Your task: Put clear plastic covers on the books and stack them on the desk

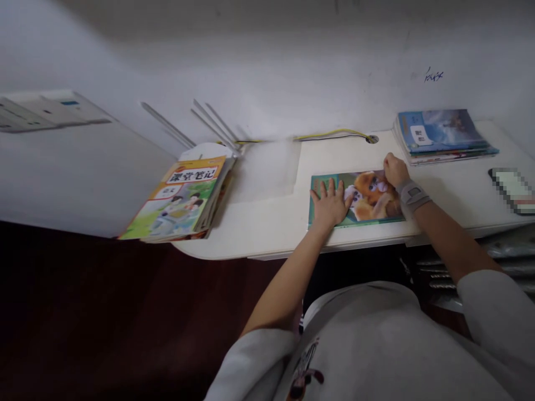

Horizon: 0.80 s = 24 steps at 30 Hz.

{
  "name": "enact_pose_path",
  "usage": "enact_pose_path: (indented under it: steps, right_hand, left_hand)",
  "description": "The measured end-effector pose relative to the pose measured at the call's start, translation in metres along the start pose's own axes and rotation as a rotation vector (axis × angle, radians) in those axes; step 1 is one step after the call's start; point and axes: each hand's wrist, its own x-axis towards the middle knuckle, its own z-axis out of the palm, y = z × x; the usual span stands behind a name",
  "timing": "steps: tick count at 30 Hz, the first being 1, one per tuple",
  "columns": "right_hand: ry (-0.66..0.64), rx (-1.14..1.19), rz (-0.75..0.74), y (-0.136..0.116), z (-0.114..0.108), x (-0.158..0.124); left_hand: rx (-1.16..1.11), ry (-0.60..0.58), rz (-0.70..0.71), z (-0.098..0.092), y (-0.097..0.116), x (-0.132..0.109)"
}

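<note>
A book (370,207) with a green cover and a picture of golden, furry monkeys lies flat on the white desk. My left hand (330,206) presses on its left part, palm down with the fingers spread. At the book's upper right corner, my right hand (395,170) is closed in a fist-like grip, and a grey band circles that wrist. Whatever is between those fingers is hidden. A thin translucent sheet (267,170) rests on the desk to the left of the book.
A stack of books (179,200) overhangs the desk's left end, in front of a white router (209,151) with upright antennas. Another book pile (445,133) sits at the back right, near a phone (514,189). A yellow cable (330,132) runs along the wall into a desk hole.
</note>
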Motion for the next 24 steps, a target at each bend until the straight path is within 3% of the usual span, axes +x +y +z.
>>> enact_pose_path:
  steps: [3, 5, 7, 9, 12, 15, 18, 21, 24]
  right_hand:
    - [0.049, -0.054, -0.105, -0.026, -0.009, -0.014]
    - [0.071, -0.074, -0.305, -0.053, -0.009, -0.038]
    - [0.009, -0.073, -0.485, -0.078, -0.004, -0.069]
    - [-0.052, -0.045, -0.497, -0.087, 0.003, -0.098]
    - [-0.057, -0.059, -0.408, -0.067, 0.006, -0.122]
    - [-0.057, -0.104, -0.352, -0.032, 0.0, -0.127]
    - [-0.084, -0.137, -0.346, -0.016, -0.011, -0.122]
    - [-0.151, -0.17, -0.375, -0.025, -0.021, -0.108]
    - [-0.174, -0.149, -0.38, -0.048, -0.026, -0.083]
  left_hand:
    - [-0.027, 0.009, -0.002, 0.001, -0.001, 0.001]
    - [-0.046, 0.007, -0.007, 0.0, 0.001, 0.001]
    - [-0.05, 0.001, -0.001, -0.001, 0.001, 0.0]
    - [-0.044, 0.008, 0.015, -0.001, -0.001, -0.002]
    - [-0.064, 0.027, 0.003, 0.0, -0.014, -0.006]
    - [-0.09, 0.019, -0.074, -0.001, -0.031, -0.01]
    - [-0.07, 0.032, -0.13, -0.002, -0.038, -0.012]
    - [-0.009, 0.066, -0.123, -0.006, -0.025, -0.006]
    - [0.009, 0.058, 0.012, -0.012, 0.002, 0.004]
